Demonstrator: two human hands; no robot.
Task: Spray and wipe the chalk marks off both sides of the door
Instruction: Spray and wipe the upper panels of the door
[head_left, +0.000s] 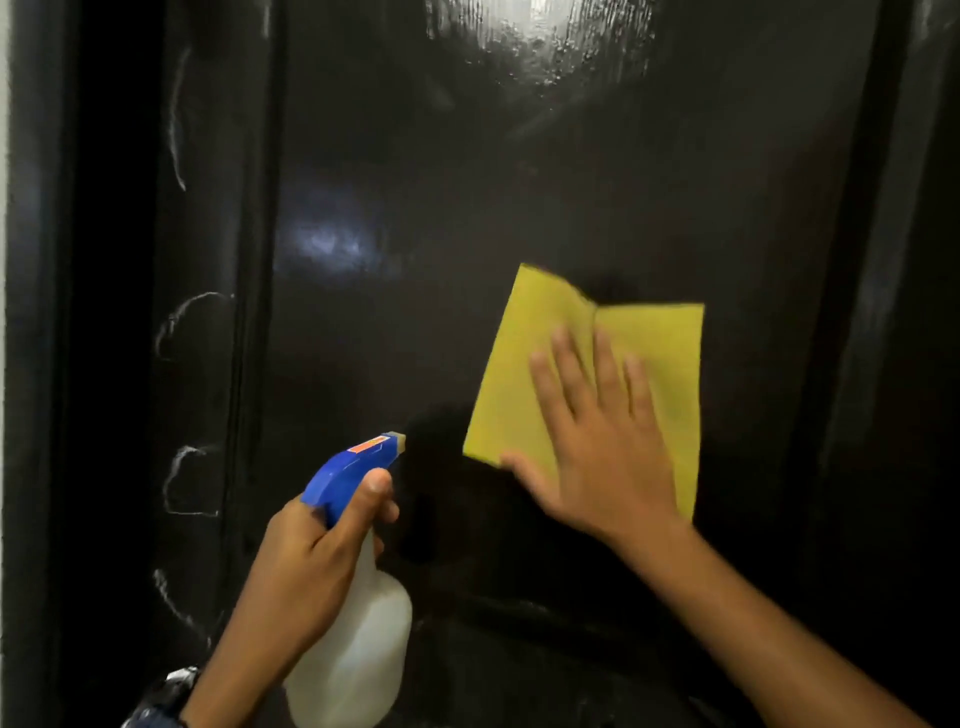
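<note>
A black door (519, 208) is being faced close up, filling nearly the whole view. A yellow cloth (623, 343) is being pressed flat against the middle panel by the right hand (597, 441), whose grip is fully opened out: the fingers are being held straight and spread over the cloth, the thumb stretched to the left along its lower edge. The cloth is being kept folded, with a crease running down from its upper edge, and its upper left corner is seen sticking up above the fingertips.

A spray bottle (358, 644) is being held upright by the left hand (306, 561), below and to the left of the cloth and apart from it. The grip is being curled round the neck of the white, translucent body, with a finger lying along the side of the blue spray head (343, 467). The nozzle is being pointed up and to the right, toward the door panel near the cloth's lower left corner. A dark watch (171, 691) is being worn on the left wrist.

White chalk marks (182, 322) are being shown as curved strokes on the door's left upright section, well apart from the cloth. A wet, streaked sheen (540, 41) is being reflected at the top of the panel.
</note>
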